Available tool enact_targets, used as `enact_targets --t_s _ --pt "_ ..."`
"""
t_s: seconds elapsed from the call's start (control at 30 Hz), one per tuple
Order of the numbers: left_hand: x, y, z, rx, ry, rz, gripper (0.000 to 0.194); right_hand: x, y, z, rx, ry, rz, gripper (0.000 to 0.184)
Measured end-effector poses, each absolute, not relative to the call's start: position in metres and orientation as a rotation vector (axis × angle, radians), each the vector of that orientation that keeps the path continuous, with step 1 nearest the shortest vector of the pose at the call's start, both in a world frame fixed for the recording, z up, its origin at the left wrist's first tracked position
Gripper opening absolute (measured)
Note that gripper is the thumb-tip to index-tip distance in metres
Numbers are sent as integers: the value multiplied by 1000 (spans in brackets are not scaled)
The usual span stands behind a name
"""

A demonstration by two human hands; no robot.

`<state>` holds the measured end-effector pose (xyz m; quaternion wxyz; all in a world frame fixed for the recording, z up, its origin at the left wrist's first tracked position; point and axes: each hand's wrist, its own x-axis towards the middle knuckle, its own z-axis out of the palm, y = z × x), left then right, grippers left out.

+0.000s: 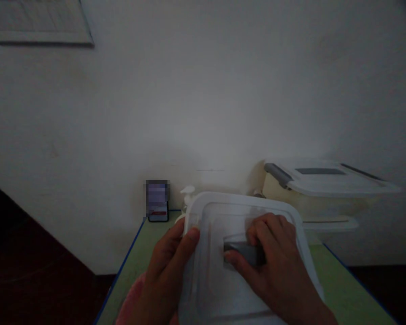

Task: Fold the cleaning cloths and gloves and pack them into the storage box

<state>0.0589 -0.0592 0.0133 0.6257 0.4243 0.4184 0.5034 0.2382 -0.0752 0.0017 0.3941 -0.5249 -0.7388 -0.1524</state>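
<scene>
A white plastic lid (213, 289) with rounded corners and a raised rim is held tilted up in front of me, over the table. My left hand (169, 262) grips its left edge, thumb on the face and fingers behind. Across the lid's middle runs a grey handle (242, 249), and my right hand (279, 253) is closed around it with the thumb along the near side. Whatever lies behind or under the lid is hidden.
On the green table (135, 253) a phone (158, 210) leans against the wall. A white pump bottle (188, 192) is partly behind the lid. To the right stands a pale storage box (325, 203) with a grey-handled white lid. Something pink (131, 298) shows beneath my left arm.
</scene>
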Motion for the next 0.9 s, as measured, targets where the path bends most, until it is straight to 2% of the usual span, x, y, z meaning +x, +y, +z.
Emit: enact_targets --t_s 0.3,0.43,0.6,0.77,0.9 --pt "52 -63 19 1217 975 1167 41 242 -79 17 -1194 -1854 -381 40" --pt "49 -62 25 1139 1038 1201 40 245 -88 24 -1070 -1967 -322 38" --pt "49 -63 29 1089 1084 1271 45 248 -98 27 -1217 -2063 -213 37" --pt "52 -64 29 1125 1145 1289 40 249 -97 26 -1281 -2089 -38 32" --pt "56 -65 29 1132 1136 1310 37 249 -91 28 -1266 -2080 -55 31"
